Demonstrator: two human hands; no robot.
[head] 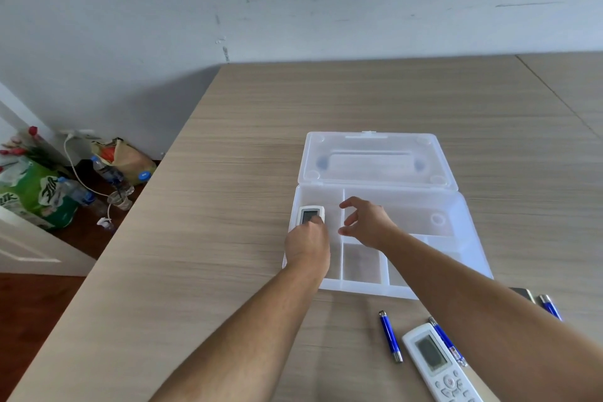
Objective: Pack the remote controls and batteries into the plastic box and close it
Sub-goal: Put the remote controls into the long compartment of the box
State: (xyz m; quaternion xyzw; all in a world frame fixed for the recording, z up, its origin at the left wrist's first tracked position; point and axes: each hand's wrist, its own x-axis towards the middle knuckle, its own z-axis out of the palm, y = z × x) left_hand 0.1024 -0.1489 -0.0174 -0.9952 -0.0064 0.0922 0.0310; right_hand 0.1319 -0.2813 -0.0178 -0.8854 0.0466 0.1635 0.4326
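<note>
A clear plastic box (456, 238) lies open on the wooden table, its lid (375, 160) folded back flat. My left hand (308, 243) grips a white remote control (310, 215) and holds it in the box's left compartment. My right hand (367, 222) hovers over the middle divider with its fingers spread, holding nothing. A second white remote control (439, 365) lies on the table in front of the box. Blue batteries lie near it: one (390, 336) to its left, one (445, 339) against its right side, one (551, 307) past my right forearm.
A dark flat object (523, 294) peeks out beside my right forearm. The table's left edge (130, 215) drops to a floor with bottles, bags and flowers (65, 186). A white wall (293, 3) stands behind the table.
</note>
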